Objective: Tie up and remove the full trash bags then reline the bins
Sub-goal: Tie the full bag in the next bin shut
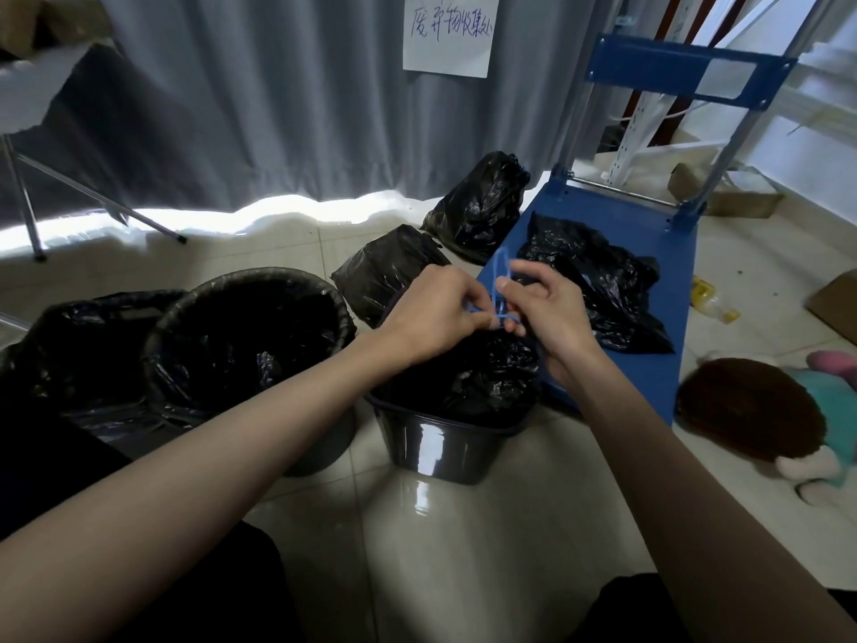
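Observation:
A full black trash bag (482, 378) sits in a small dark square bin (440, 445) on the tiled floor. Above its gathered neck, my left hand (431, 313) and my right hand (547, 313) each pinch a thin blue drawstring (501, 276), which loops up between them. To the left stands a round bin (250, 336) lined with a black bag. Two tied black bags (385, 271) (482, 206) lie on the floor behind, and one more black bag (598, 285) lies on the blue cart.
A blue platform cart (649, 234) stands at the right with its handle upright. A stuffed toy (760, 410) and a cardboard box (834, 304) lie on the floor further right. Another black bag (83, 345) bulges at the far left. Grey curtains with a paper sign (450, 34) hang behind.

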Demonstrator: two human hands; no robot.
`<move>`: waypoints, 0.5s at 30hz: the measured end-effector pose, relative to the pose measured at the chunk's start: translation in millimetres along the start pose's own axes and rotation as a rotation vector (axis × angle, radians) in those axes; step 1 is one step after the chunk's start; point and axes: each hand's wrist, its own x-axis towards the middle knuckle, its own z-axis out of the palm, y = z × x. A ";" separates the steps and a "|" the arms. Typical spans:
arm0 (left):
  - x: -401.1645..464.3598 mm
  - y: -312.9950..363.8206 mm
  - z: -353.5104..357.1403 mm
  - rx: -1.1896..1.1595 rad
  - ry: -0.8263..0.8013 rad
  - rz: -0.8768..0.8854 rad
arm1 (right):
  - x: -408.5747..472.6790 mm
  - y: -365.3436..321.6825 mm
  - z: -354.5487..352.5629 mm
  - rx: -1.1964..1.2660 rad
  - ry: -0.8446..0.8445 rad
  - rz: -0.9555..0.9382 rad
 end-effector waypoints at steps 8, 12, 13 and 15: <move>0.3 -10.2 -11.8 -0.670 -0.120 -0.419 | -7.3 -10.7 -0.3 -0.329 -0.177 -0.205; -0.3 -11.5 -16.7 -0.679 -0.103 -0.498 | -10.4 -14.8 0.5 -0.389 -0.190 -0.266; -0.3 -12.1 -17.9 -0.671 -0.094 -0.508 | -10.6 -16.2 0.9 -0.401 -0.197 -0.279; -0.5 -12.8 -19.5 -0.665 -0.087 -0.518 | -11.2 -17.9 3.2 -0.475 -0.195 -0.307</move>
